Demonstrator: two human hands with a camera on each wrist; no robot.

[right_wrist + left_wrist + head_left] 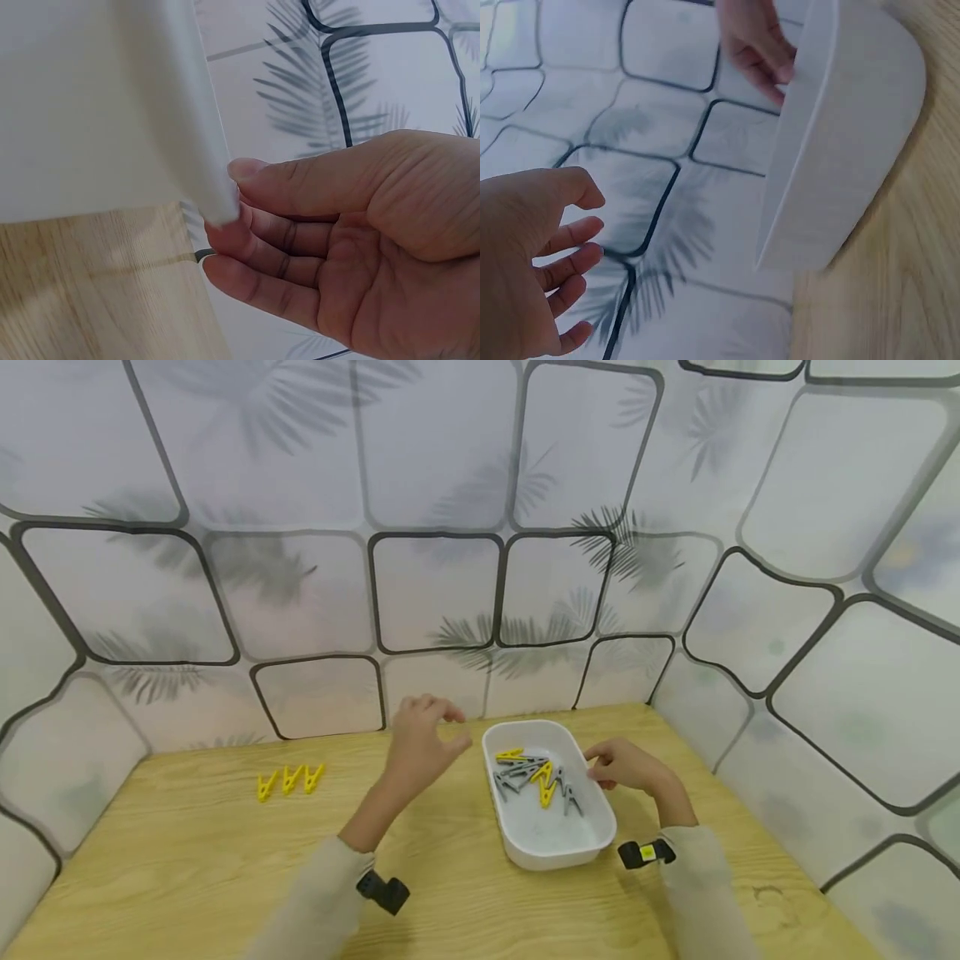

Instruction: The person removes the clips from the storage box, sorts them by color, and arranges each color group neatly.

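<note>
My left hand [423,739] hovers left of a white tray [558,852], thumb apart from loosely bent fingers. Nothing lies between them; the left wrist view shows the same hand [525,262] with its fingers spread. On the tray's right side, my right hand [633,768] holds the rim. In the right wrist view, the thumb of this hand [360,225] meets the edge of the tray [165,112], with fingers bent below it. Grey clothespins [572,800] and yellow clothespins [547,793] lie mixed inside the tray.
Three yellow clothespins [290,779] stand in a row on the wooden table [225,868], at the left toward the back. A patterned curtain [442,593] hangs close behind the table and along both sides.
</note>
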